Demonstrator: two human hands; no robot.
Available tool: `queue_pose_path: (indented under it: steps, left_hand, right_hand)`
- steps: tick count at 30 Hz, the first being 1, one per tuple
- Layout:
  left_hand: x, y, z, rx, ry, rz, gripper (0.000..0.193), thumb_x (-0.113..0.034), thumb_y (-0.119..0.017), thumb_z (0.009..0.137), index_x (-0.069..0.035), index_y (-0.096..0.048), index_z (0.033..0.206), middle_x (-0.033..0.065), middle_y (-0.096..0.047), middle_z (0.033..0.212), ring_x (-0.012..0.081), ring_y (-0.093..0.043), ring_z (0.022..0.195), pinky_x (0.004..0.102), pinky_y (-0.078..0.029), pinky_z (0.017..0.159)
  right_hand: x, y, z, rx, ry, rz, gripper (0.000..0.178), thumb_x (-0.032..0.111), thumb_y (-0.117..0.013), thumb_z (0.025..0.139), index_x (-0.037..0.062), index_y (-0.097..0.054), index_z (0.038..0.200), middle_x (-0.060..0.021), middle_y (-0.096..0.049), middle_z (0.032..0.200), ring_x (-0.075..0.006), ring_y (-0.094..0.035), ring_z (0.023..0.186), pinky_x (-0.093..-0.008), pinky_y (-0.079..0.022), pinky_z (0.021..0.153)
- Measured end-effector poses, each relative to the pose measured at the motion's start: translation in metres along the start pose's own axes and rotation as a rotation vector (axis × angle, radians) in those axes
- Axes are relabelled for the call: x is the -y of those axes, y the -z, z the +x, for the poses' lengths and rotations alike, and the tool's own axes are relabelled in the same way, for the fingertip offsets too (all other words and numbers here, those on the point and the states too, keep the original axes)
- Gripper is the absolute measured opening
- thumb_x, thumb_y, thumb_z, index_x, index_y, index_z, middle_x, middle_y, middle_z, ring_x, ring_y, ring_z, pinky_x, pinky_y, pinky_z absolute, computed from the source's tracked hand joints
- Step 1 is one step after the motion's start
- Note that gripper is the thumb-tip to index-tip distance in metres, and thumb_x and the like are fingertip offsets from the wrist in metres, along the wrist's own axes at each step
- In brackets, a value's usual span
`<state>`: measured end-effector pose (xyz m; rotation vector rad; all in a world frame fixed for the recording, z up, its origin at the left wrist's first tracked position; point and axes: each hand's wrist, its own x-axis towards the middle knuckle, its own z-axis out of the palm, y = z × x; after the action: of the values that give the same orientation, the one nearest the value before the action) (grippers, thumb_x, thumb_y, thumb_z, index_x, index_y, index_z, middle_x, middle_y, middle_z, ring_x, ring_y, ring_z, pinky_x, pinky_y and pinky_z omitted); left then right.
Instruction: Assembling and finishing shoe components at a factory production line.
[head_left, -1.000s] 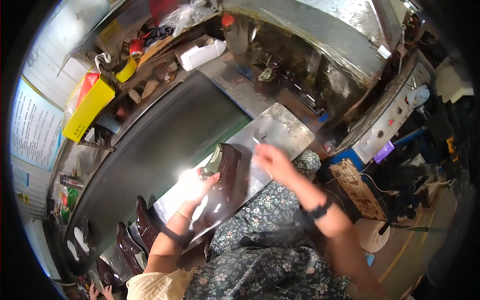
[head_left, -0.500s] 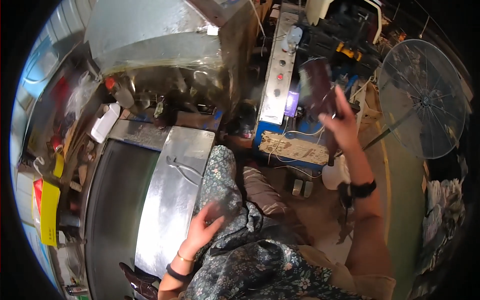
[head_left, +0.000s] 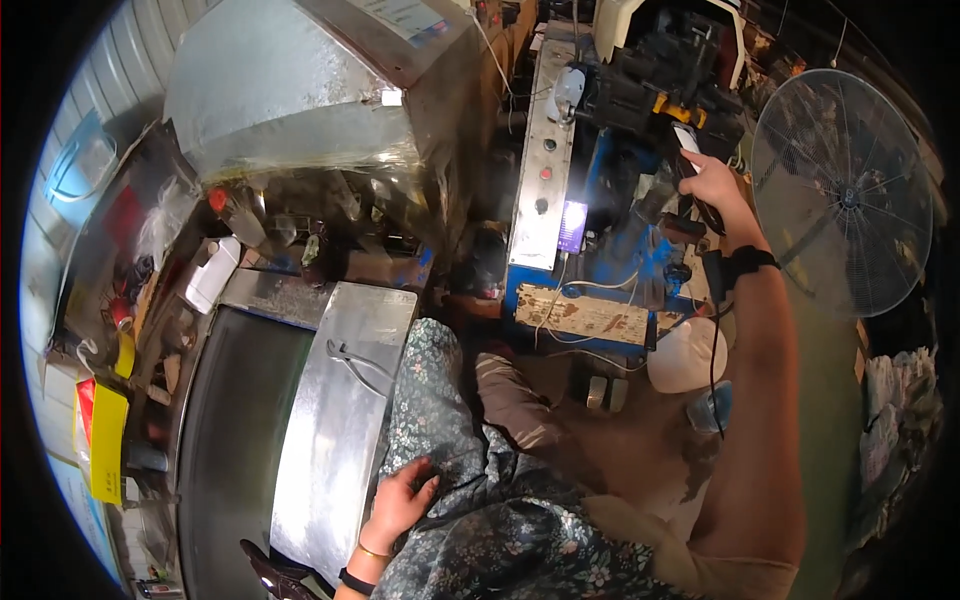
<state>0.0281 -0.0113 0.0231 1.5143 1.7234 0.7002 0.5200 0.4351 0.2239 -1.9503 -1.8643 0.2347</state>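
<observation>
My right hand reaches out to the far right, at the edge of a blue machine. It is closed on a dark maroon piece seen nearly edge-on, with a pale strip by the fingers; its exact kind I cannot make out. My left hand lies on the floral apron over my thigh, fingers loosely apart and holding nothing. Left of it, pincer pliers lie on a shiny metal plate. A glossy dark shoe shows at the lower left.
A control strip with buttons runs along the machine. A large round fan stands at the right. Two foot pedals and a whitish container are below. A dark belt and a metal hood lie leftward.
My right hand has moved farther away with the maroon piece, which has turned from broadside to nearly edge-on. My left hand has settled lower onto the apron. The view has shifted slightly.
</observation>
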Motion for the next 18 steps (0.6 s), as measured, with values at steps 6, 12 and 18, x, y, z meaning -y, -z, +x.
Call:
queue_pose_path:
  steps: [6,12,18]
  left_hand:
    - [-0.012,-0.007,0.005,0.024,0.008,0.041,0.036,-0.021,-0.068,0.087,-0.004,-0.062,0.118,0.0171,-0.070,0.102,0.0314,-0.069,0.092,0.0347,-0.055,0.079]
    - [-0.006,-0.016,0.003,-0.021,-0.052,0.043,0.033,-0.019,-0.069,0.086,-0.004,-0.065,0.115,0.0178,-0.070,0.101,0.0313,-0.070,0.087,0.0350,-0.055,0.076]
    - [0.002,0.001,-0.018,-0.099,0.028,0.015,0.029,-0.021,-0.065,0.089,-0.004,-0.066,0.113,0.0184,-0.069,0.104,0.0302,-0.069,0.090,0.0352,-0.055,0.079]
  right_hand:
    - [0.012,-0.050,-0.038,-0.181,-0.015,-0.257,0.077,0.046,-0.064,0.077,0.0366,-0.035,0.147,-0.0252,-0.027,0.151,-0.0534,-0.041,0.123,-0.0509,-0.041,0.102]
    - [-0.003,-0.045,-0.041,-0.263,-0.003,-0.249,0.075,0.041,-0.064,0.074,0.0383,-0.039,0.145,-0.0258,-0.029,0.150,-0.0537,-0.043,0.121,-0.0498,-0.042,0.101]
    - [0.005,-0.050,-0.029,-0.269,0.121,-0.220,0.073,0.045,-0.061,0.075,0.0377,-0.040,0.144,-0.0274,-0.045,0.134,-0.0467,-0.053,0.114,-0.0479,-0.044,0.099]
